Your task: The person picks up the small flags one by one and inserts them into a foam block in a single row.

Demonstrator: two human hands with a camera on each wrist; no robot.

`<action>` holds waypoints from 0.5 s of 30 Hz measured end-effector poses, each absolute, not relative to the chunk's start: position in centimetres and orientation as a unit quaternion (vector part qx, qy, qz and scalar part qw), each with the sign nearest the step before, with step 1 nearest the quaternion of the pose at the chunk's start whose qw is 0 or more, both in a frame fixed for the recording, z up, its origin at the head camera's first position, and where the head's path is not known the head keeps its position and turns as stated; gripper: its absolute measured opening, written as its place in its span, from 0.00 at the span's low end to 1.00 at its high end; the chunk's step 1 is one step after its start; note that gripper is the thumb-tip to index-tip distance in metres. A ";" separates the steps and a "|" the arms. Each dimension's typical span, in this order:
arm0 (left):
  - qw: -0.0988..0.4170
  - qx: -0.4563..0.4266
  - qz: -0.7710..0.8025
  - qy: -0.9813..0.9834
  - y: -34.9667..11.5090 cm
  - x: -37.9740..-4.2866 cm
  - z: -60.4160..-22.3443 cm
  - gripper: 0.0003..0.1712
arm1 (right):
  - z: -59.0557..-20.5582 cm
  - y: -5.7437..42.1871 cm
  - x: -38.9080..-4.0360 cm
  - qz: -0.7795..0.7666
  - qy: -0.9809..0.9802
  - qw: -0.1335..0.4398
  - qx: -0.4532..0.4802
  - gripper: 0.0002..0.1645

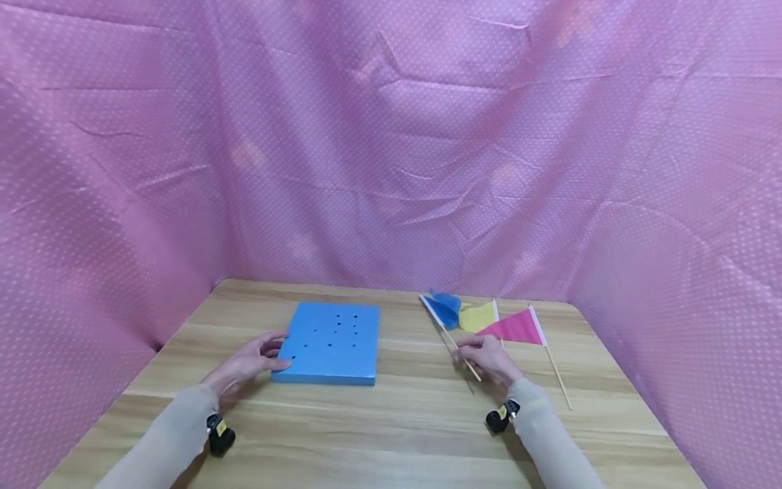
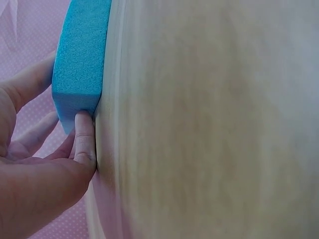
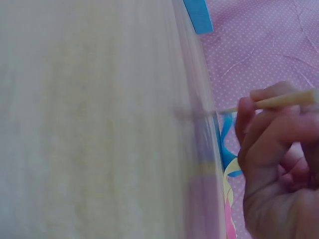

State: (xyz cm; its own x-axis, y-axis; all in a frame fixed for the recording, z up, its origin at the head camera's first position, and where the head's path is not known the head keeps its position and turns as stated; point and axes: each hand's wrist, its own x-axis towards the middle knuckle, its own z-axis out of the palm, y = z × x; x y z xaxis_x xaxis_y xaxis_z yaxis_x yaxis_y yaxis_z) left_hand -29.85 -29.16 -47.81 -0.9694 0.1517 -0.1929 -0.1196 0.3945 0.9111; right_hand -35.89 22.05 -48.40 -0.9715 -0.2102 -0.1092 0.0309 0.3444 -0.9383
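Observation:
A blue foam board [image 1: 334, 339] with several small holes in its top lies flat on the table, left of centre. My left hand [image 1: 253, 360] grips its left edge, thumb over the top near the front corner. In the left wrist view, fingers [image 2: 84, 134] press against the side of the foam block [image 2: 79, 59]. My right hand [image 1: 489, 358] pinches the thin wooden stick of a blue flag [image 1: 442, 311], which tilts up and away to the left. The right wrist view shows that stick [image 3: 284, 100] between thumb and fingers.
Beyond and beside my right hand lie a yellow flag [image 1: 478, 317] and a pink triangular flag [image 1: 516, 329], its stick pointing towards me. The wooden table [image 1: 366, 435] is enclosed by pink dotted cloth [image 1: 391, 149] at the back and both sides.

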 end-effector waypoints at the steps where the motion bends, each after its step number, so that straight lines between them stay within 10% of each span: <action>1: 0.123 0.010 0.550 0.826 -29.2 -29.8 -47.8 0.52 | -48.4 22.0 -35.9 -0.573 0.811 0.107 -0.059 0.18; 15: 0.119 0.018 0.554 0.824 -29.5 -29.7 -47.7 0.51 | -47.7 19.2 -36.0 -0.581 0.806 0.096 -0.070 0.23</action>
State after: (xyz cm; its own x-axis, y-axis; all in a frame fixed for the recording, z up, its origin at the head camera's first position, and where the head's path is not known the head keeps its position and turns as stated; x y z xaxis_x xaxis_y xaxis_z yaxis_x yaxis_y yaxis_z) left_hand -29.71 -29.47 -47.70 -0.9711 0.1613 -0.1761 -0.1024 0.3846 0.9174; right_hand -35.97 19.16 -47.74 -0.9720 -0.2234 -0.0730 -0.0014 0.3161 -0.9487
